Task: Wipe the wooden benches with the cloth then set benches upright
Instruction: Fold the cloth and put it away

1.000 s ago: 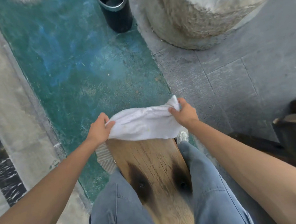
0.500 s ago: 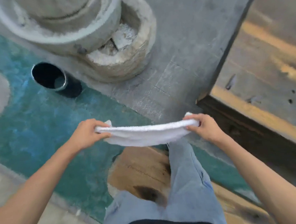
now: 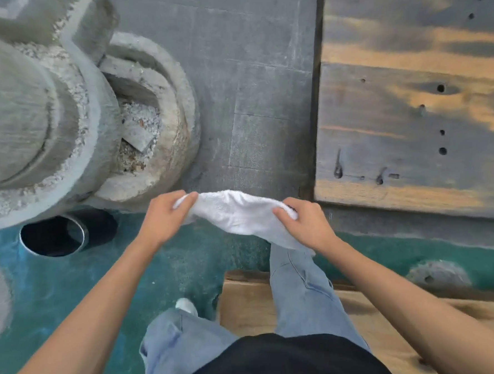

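- The wooden bench point(image 3: 247, 305) is lying low beneath the person's legs, near the bottom edge.
- The cloth point(image 3: 237, 213) is hanging bunched in the air between both hands.
- The right hand point(image 3: 307, 225) is closing its fingers around the cloth's right end.
- The left hand point(image 3: 166, 215) is pinching the left end.

Single head cam looking steeply down from standing height, facing the teal floor point(image 3: 72, 284), near both forearms, legs filling bottom of frame.
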`<state>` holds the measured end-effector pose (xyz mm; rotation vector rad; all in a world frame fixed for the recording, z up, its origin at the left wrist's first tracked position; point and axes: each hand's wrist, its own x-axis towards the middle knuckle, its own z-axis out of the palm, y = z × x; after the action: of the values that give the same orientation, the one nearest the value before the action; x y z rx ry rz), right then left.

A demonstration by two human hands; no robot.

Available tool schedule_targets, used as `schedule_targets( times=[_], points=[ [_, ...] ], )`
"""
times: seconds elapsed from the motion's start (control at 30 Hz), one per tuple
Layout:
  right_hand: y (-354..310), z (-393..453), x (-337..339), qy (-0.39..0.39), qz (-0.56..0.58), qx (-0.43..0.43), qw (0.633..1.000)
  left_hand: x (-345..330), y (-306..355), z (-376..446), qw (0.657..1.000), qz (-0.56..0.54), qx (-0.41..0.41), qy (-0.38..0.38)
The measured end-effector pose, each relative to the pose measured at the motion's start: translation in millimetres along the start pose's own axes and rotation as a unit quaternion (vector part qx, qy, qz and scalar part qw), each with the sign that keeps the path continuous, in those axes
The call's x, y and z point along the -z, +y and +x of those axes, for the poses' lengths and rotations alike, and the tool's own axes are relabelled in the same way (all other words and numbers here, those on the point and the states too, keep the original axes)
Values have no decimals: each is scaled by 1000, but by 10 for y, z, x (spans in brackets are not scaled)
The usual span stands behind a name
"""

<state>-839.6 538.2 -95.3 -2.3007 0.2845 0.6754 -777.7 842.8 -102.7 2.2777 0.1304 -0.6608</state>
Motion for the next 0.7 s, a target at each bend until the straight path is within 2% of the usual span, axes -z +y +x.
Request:
schedule_targets(
  times=[0.1,0.2,0.27,0.3,0.33,0.37,0.4,0.43,0.47,0.53,0.57,0.6,0.7],
  points=[
    [-474,78,-151,43,91,-51,994,83,88,180,997,-67,6,-28],
    [-946,61,-358,80,136,-48,986,64,341,201,985,-59,-50,-154],
    [-1208,-2,-481,105,192,-54,974,70,468,145,974,-82,-69,-201],
    [-1270,-40,-479,121,261,-62,956,70,572,143,968,-108,-72,-215],
    [-1300,-75,-415,129,359,-72,922,81,727,173,959,-120,-85,-240],
    [-1316,-106,-357,103,449,-79,884,101,789,187,955,-126,-98,-249],
    [-1293,-135,-298,76,497,-76,861,122,845,220,953,-112,-115,-259],
    [-1238,-218,-257,71,491,-63,866,131,927,216,947,-79,-144,-276],
    [-1141,-301,-219,94,446,-49,889,113,1034,217,941,-36,-173,-289],
    [-870,-451,-116,169,274,-39,946,63,1270,236,919,65,-242,-305],
    [-733,-536,-45,187,195,-41,962,41,1407,230,903,110,-279,-308],
    [-587,-620,39,191,139,-42,971,8,1588,195,881,146,-318,-319],
    [-174,-862,232,167,89,-63,980,-129,2036,97,797,219,-421,-372]
  ],
)
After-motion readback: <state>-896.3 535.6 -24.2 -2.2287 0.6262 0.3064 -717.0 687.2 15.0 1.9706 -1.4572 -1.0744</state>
